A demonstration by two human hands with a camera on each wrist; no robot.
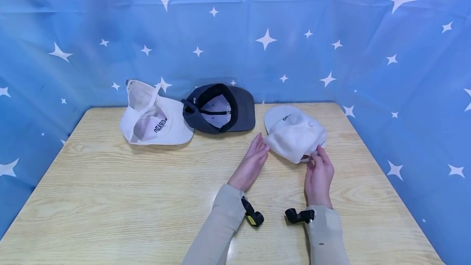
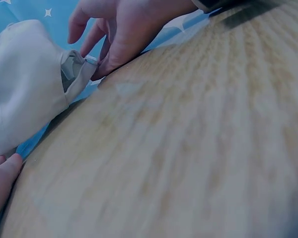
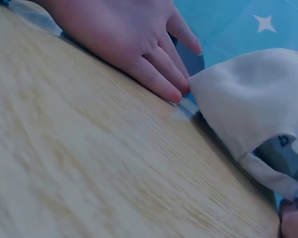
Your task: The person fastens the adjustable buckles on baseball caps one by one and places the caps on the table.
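Note:
A white baseball cap (image 1: 296, 136) lies crown up at the right of the table, its brim toward the back left and its strap opening toward me. My right hand (image 1: 319, 175) pinches the strap edge at the cap's back, seen closer in the left wrist view, where the strap (image 2: 82, 79) meets the thumb and fingers. At the cap's left side, my left hand (image 1: 252, 165) has its fingers extended, the tips touching the cap's lower edge. That hand (image 3: 124, 39) appears with straight fingers in the right wrist view.
Another white cap (image 1: 176, 124) with dark lettering rests on its side at the back left. Next to it a dark navy cap (image 1: 243, 107) shows its inside. Behind the wooden table (image 1: 128, 199) hangs a blue cloth (image 1: 228, 23) with white stars, also along both sides.

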